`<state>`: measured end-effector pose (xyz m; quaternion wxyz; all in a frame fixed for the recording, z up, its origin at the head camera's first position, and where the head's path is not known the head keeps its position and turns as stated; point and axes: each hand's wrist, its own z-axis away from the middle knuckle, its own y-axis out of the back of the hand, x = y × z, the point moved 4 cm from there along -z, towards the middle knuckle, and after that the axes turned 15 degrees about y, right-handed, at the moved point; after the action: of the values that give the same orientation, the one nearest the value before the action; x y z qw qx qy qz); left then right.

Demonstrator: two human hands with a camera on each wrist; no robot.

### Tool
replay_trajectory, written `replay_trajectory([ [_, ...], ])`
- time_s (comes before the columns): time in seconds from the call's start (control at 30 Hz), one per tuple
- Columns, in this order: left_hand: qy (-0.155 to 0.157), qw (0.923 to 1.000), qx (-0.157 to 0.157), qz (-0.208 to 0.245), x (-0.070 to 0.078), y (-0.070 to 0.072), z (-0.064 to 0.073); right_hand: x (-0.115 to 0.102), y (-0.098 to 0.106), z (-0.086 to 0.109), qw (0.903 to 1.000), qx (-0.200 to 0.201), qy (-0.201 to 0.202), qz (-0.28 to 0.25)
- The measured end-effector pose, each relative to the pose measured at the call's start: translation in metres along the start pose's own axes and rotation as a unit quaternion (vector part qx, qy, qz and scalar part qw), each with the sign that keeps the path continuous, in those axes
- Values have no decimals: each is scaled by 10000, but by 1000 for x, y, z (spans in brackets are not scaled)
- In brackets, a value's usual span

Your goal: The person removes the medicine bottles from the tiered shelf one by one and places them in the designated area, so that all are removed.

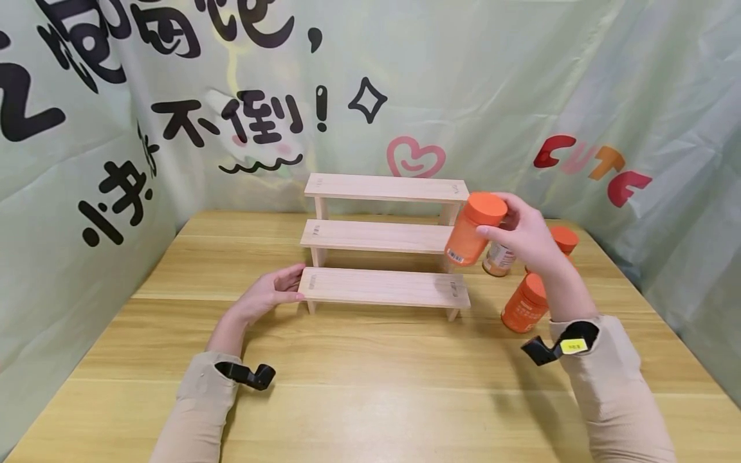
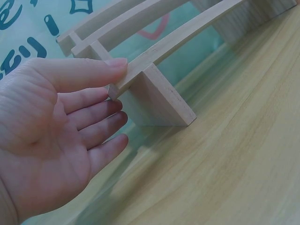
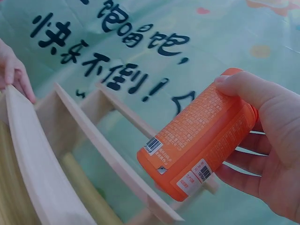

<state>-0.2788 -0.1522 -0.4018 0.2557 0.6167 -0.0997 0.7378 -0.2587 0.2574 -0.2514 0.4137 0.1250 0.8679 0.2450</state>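
Note:
My right hand [image 1: 523, 235] holds an orange pill bottle [image 1: 467, 235] tilted, in the air at the right end of a three-step wooden display stand [image 1: 382, 286]. In the right wrist view, barcodes and small print show on the bottle [image 3: 197, 136], with the thumb near its cap and the other fingers behind it. My left hand [image 1: 269, 294] is at the left end of the stand's lowest step. Seen from the left wrist, the thumb [image 2: 93, 75] lies on top of that step's corner and the index finger is beneath, pinching it.
On the table [image 1: 370, 392], right of the stand, are a white-labelled bottle with an orange body [image 1: 499, 258], an orange bottle [image 1: 525, 303] and another orange-capped bottle [image 1: 564, 239], partly behind my right wrist. A printed cloth [image 1: 492, 83] hangs behind the table.

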Motion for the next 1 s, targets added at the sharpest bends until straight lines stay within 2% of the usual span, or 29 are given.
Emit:
replay_trajectory([
  [0.17,5,10000,16,24,0,1,1,3,22,9,9981,261,-337,440],
  [0.33,-1,10000,28,23,1,2,1,6,41,19,9949,467,-455,770],
  [0.83,-7,10000,35,7,-3,1,1,19,96,61,9832,863,-974,1278],
  [1.0,-13,10000,15,10,-2,1,-1,22,110,79,9777,1131,-1124,1367],
])
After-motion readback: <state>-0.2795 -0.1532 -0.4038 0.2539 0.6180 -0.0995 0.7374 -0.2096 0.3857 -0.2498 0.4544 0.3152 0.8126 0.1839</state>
